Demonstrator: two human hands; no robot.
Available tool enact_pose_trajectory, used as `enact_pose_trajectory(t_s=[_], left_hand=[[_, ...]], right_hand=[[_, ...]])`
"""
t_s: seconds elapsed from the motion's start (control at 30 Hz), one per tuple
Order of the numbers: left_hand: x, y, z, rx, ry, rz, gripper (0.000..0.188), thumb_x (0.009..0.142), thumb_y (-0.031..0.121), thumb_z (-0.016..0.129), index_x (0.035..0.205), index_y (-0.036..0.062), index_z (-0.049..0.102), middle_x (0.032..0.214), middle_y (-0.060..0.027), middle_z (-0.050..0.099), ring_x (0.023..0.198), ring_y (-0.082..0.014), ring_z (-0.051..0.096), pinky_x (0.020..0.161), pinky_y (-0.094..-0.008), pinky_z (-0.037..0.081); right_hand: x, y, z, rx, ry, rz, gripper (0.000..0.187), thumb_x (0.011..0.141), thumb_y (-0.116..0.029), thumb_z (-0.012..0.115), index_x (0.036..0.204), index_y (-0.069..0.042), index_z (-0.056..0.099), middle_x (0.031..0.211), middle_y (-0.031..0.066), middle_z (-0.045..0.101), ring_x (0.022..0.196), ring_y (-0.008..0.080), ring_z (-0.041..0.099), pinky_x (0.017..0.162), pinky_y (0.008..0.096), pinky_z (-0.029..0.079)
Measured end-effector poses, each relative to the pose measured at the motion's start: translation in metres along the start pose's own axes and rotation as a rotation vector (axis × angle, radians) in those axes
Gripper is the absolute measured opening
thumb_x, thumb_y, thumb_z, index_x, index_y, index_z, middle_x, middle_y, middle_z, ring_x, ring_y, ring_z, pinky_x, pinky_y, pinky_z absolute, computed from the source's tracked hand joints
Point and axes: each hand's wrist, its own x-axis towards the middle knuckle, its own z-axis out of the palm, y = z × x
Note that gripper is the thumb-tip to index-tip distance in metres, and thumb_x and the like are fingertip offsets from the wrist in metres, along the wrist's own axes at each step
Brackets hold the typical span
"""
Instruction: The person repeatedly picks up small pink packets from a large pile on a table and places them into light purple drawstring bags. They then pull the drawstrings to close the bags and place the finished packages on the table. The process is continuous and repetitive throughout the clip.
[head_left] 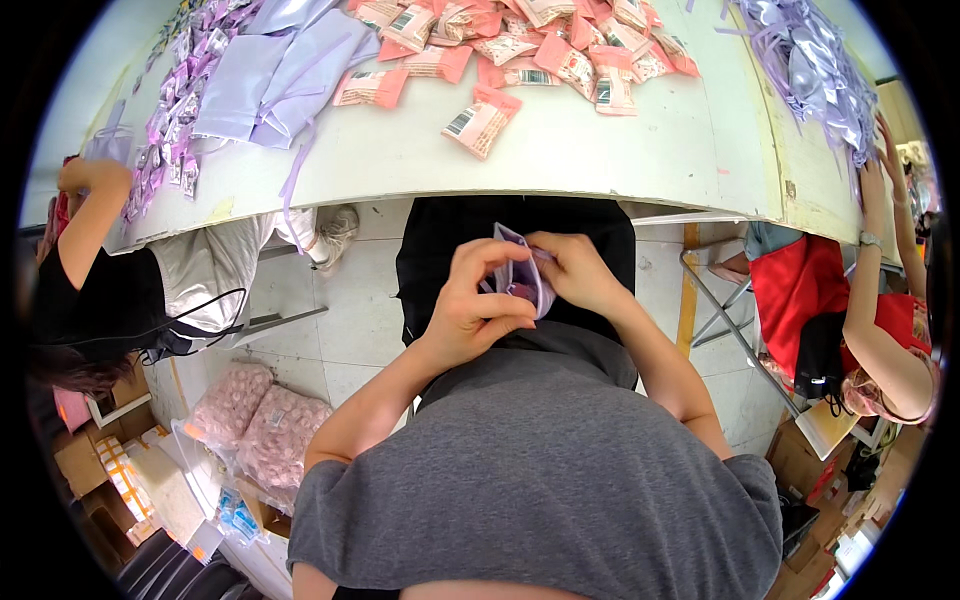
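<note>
Over my lap, just below the table edge, a small lilac satin pouch (520,268) is held with its mouth spread, facing up toward me. My left hand (472,305) grips its left side, thumb along the near rim and fingers at the far rim. The right side is pinched by my right hand (578,268), whose fingertips are partly hidden behind the fabric. Something small and purplish-pink shows inside, too shaded to name. On the table ahead lies a heap of pink wrapped packets (565,60), with one single packet (482,120) nearer me.
Flat lilac pouches (245,85) and small purple wrapped pieces (185,120) lie on the white table (620,160) at left. More lilac pouches (815,80) are heaped at right. People work on either side. Clear bags of pink items (270,425) stand on the floor at left.
</note>
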Motion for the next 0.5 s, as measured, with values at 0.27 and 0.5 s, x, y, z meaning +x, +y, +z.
enact_pose_trajectory(t_s=[0.27, 0.5], left_hand=[[-0.022, -0.028, -0.006, -0.104, -0.049, -0.778, 0.027, 0.083, 0.022, 0.066, 0.096, -0.0003, 0.059, 0.069, -0.0055, 0.059, 0.060, -0.0121, 0.056, 0.057, -0.0255, 0.045], [-0.017, 0.014, -0.060, -1.114, 0.216, -0.762, 0.029, 0.088, 0.018, 0.055, 0.062, 0.0071, 0.046, 0.051, 0.0054, 0.029, 0.045, -0.0059, 0.024, 0.040, -0.0231, 0.016]], right_hand=[[-0.020, 0.013, -0.010, 0.243, 0.319, 0.279, 0.015, 0.090, -0.004, 0.045, 0.098, 0.001, 0.057, 0.061, 0.0049, 0.048, 0.055, 0.0117, 0.045, 0.052, 0.0254, 0.037], [-0.073, 0.023, -0.057, 1.754, 0.502, 0.282, 0.014, 0.089, -0.009, 0.043, 0.075, -0.009, 0.045, 0.050, -0.0056, 0.020, 0.042, 0.0061, 0.020, 0.037, 0.0227, 0.014]])
